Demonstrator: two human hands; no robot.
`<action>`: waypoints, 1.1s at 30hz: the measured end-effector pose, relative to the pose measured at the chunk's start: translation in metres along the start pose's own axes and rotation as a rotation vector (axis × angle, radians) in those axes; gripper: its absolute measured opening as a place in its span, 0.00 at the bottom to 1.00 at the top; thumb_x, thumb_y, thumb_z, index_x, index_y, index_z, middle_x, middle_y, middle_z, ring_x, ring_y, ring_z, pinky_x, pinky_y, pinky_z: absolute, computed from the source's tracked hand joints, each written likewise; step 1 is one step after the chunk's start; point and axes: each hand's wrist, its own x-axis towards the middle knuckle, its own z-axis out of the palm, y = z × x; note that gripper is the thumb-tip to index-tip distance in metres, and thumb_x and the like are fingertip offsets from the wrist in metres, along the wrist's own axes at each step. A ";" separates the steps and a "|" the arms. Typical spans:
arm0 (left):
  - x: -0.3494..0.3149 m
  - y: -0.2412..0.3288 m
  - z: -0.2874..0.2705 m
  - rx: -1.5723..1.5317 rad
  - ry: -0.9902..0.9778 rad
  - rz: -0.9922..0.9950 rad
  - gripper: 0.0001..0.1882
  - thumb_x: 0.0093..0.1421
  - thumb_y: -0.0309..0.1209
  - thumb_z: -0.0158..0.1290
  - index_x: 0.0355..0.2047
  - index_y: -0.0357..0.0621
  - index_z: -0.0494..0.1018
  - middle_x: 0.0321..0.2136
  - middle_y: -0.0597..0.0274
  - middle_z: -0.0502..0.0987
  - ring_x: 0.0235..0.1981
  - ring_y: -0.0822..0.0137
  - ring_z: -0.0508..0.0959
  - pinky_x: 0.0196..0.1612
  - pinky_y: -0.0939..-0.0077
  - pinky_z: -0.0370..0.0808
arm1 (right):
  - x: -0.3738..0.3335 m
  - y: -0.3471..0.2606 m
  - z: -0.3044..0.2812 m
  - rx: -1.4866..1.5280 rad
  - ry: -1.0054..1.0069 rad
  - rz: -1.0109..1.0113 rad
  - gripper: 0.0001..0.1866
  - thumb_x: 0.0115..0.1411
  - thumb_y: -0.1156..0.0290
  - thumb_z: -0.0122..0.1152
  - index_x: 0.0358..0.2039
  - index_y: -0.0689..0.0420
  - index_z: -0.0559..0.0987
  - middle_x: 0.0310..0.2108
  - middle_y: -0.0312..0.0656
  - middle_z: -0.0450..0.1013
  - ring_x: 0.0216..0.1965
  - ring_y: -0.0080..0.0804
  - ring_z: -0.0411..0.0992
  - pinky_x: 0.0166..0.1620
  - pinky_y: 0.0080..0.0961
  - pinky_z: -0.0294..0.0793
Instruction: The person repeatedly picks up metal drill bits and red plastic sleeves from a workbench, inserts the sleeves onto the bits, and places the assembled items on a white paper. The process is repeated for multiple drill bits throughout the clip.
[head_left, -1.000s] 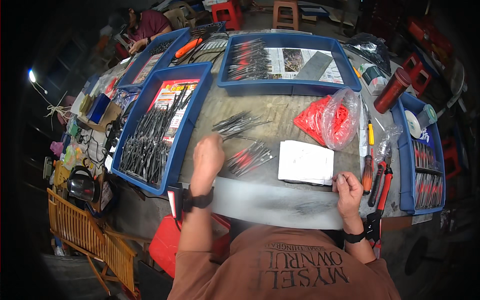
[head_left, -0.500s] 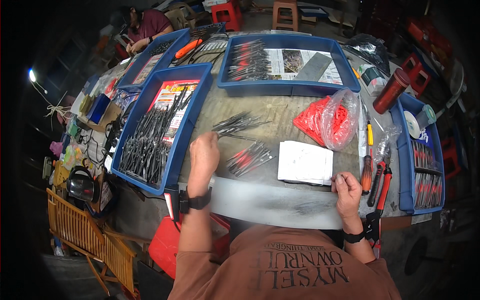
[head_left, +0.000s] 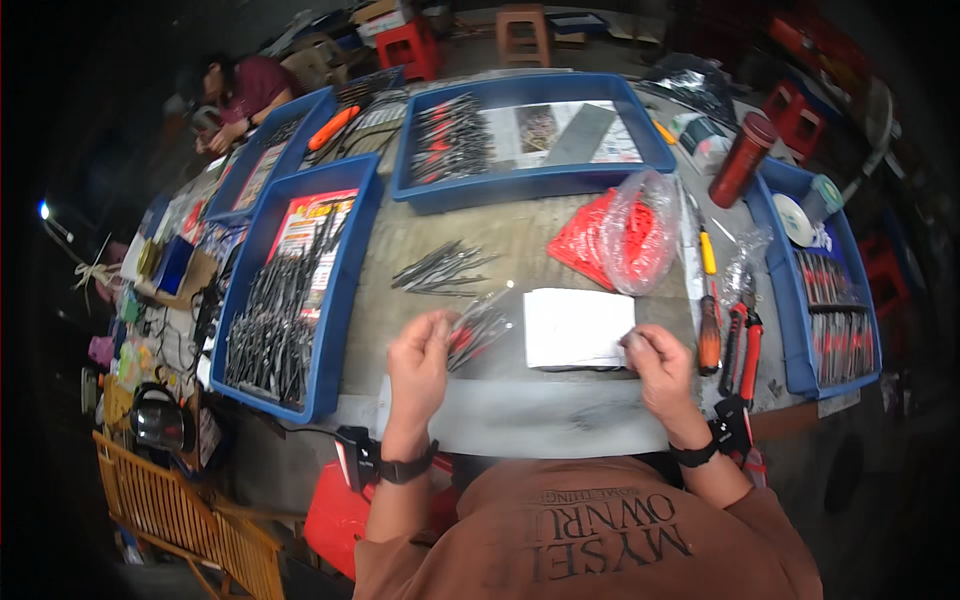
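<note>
At left on the desk (head_left: 500, 225), I record a deep blue tray (head_left: 343, 270) filled with slim dark rods (head_left: 268, 362). Next, the left hand (head_left: 418, 362) is at the near-left edge of a loose red-and-dark bundle (head_left: 478, 335); its fingers are bent, and I cannot tell whether its grip holds a piece. A plain dark bundle (head_left: 440, 268) lies just beyond. I note white paper sheets (head_left: 580, 328), then the right hand (head_left: 662, 368) at their right edge, grip narrow, fingers curled, contents undeterminable. Further right lie an orange-handled screwdriver (head_left: 709, 342) and red-handled pliers (head_left: 750, 362).
</note>
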 end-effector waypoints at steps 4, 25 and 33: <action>-0.020 0.011 0.034 -0.125 -0.121 0.040 0.11 0.62 0.32 0.45 0.34 0.36 0.72 0.17 0.75 0.64 0.15 0.83 0.59 0.19 0.88 0.57 | 0.009 -0.006 0.016 0.116 -0.047 0.035 0.10 0.60 0.70 0.50 0.37 0.63 0.72 0.24 0.32 0.67 0.26 0.15 0.62 0.30 0.12 0.62; -0.040 0.009 0.076 -0.417 -0.564 -0.295 0.07 0.56 0.23 0.51 0.36 0.37 0.72 0.28 0.73 0.73 0.29 0.82 0.69 0.33 0.87 0.67 | 0.113 0.001 -0.053 -0.611 0.143 -0.225 0.10 0.55 0.71 0.54 0.34 0.66 0.75 0.26 0.42 0.72 0.28 0.28 0.70 0.32 0.23 0.68; -0.044 0.010 0.080 -0.419 -0.532 -0.304 0.06 0.56 0.24 0.52 0.34 0.37 0.73 0.24 0.71 0.72 0.24 0.82 0.67 0.29 0.89 0.65 | 0.158 0.037 -0.035 -1.279 0.269 -0.287 0.06 0.47 0.71 0.53 0.21 0.59 0.76 0.23 0.48 0.73 0.29 0.44 0.72 0.37 0.45 0.66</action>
